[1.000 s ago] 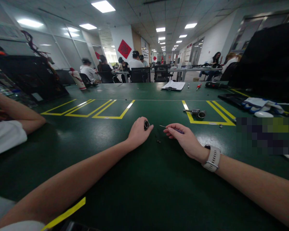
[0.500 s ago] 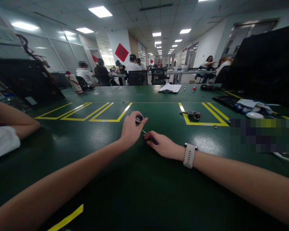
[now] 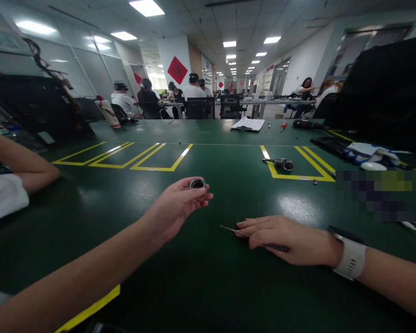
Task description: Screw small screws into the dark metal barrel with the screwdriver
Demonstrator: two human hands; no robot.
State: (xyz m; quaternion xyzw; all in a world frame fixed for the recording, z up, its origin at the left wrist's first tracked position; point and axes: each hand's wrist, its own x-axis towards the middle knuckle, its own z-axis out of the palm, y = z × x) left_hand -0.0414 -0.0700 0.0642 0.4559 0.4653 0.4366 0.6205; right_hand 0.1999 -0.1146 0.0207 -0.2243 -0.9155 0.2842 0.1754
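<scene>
My left hand [image 3: 175,203] is raised above the green table, its fingers closed round a small round metal part [image 3: 197,183] with a dark hollow middle. Lower and to the right, my right hand [image 3: 280,236] is low over the tabletop, palm down, with a thin screwdriver [image 3: 279,247] held under its fingers. The screwdriver's slim shaft points left, and its dark purple handle shows below the hand. Whether the tool touches the table, I cannot tell. Beyond the right hand, a metal piece with a rod and a round cup [image 3: 287,165] lies by yellow tape.
A tiny metal piece [image 3: 315,182] lies at right. Blue-and-white gloves [image 3: 370,152], a white oval object [image 3: 373,166] and a power tool [image 3: 308,125] are farther right. A clipboard with paper [image 3: 248,124] is at the back. Another person's arm [image 3: 24,162] rests at left.
My right hand has moved right and toward me with the screwdriver, away from the round part. My left hand has come slightly nearer and turned, the part still in its fingers.
</scene>
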